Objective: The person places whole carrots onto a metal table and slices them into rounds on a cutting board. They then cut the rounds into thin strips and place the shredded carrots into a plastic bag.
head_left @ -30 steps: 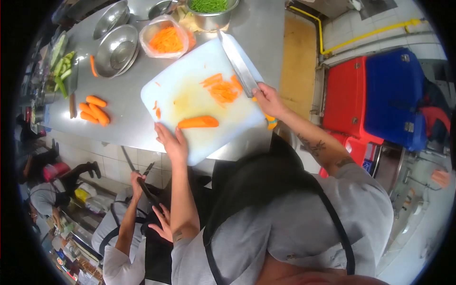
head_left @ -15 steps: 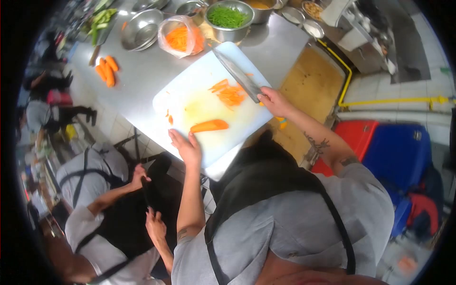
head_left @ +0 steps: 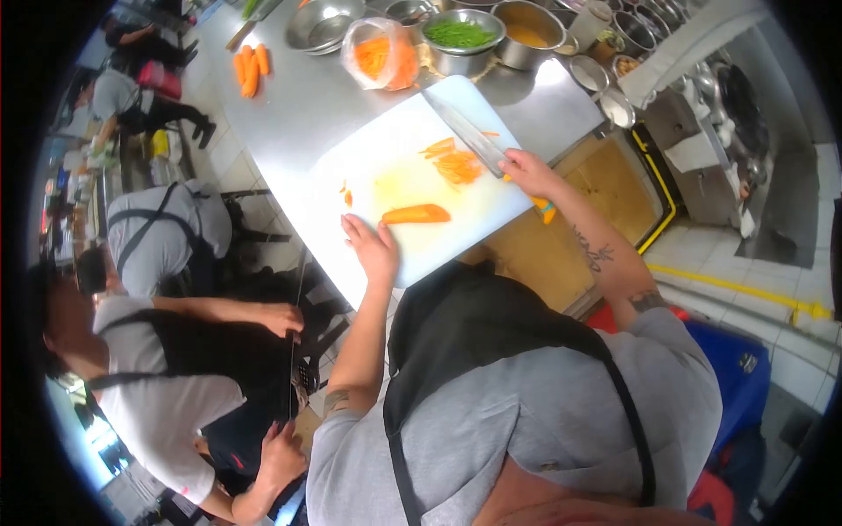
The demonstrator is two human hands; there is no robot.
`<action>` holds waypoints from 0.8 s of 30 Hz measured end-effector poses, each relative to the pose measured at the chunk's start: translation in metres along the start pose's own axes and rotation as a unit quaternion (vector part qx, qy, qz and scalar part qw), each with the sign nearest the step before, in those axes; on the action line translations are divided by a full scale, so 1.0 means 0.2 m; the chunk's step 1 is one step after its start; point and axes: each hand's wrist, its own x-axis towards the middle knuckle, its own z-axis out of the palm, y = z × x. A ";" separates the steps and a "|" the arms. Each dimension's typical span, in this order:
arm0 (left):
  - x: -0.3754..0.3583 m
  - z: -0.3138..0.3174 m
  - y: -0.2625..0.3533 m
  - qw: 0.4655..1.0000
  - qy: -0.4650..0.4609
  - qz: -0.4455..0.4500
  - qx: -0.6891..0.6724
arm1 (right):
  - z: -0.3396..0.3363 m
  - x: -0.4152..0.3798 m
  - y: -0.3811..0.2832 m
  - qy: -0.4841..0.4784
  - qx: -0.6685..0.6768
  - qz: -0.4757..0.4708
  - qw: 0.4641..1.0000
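On a white cutting board point(head_left: 351, 263) lies a peeled carrot point(head_left: 419, 213) with one end cut at a slant. My left hand point(head_left: 375, 248) rests on the board at its near left side, fingers apart, the thumb close to the carrot's left end. My right hand point(head_left: 530, 174) grips a large kitchen knife point(head_left: 467, 130), whose yellow-and-blue handle end shows below the fist. The blade points away from me along the board's right part. Beside it sits a pile of thin carrot slices point(head_left: 458, 167). Small carrot scraps point(head_left: 347, 195) lie at the left.
Whole carrots point(head_left: 252, 70) lie at the back left of the steel table point(head_left: 289, 114). Behind the board stand a bag of cut carrot point(head_left: 375, 60), a bowl of green strips point(head_left: 460, 37) and an orange-filled pot point(head_left: 528, 35). At my left, a co-worker point(head_left: 167, 377) holds a long thin object.
The view has shifted, so the table appears further right. My hands, the knife and the carrot keep about the same places on the board. The co-worker's hands have moved further apart.
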 end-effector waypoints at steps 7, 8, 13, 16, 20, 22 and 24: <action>0.02 0.00 -0.01 0.996 0.016 -0.004 -0.086 | -0.03 0.08 0.10 -0.020 0.029 0.006 0.999; 0.01 -0.03 -0.02 0.994 0.011 -0.008 -0.112 | -0.02 0.06 0.11 -0.016 0.041 0.012 0.999; 0.27 -0.06 -0.03 0.996 0.043 0.057 -0.047 | -0.01 -0.01 0.10 0.016 0.113 0.022 0.993; 0.27 -0.15 0.15 0.983 -0.020 0.185 -0.010 | 0.03 0.03 0.16 -0.013 0.065 0.010 0.998; 0.01 -0.15 0.42 0.960 -0.157 0.231 0.020 | -0.07 0.12 0.18 -0.052 0.000 -0.027 0.998; -0.07 -0.04 0.45 0.981 -0.060 0.179 0.045 | -0.09 0.15 0.17 -0.068 0.049 -0.007 0.996; -0.11 0.03 0.45 0.993 0.064 0.086 0.045 | -0.15 0.12 0.03 -0.071 0.152 0.051 0.985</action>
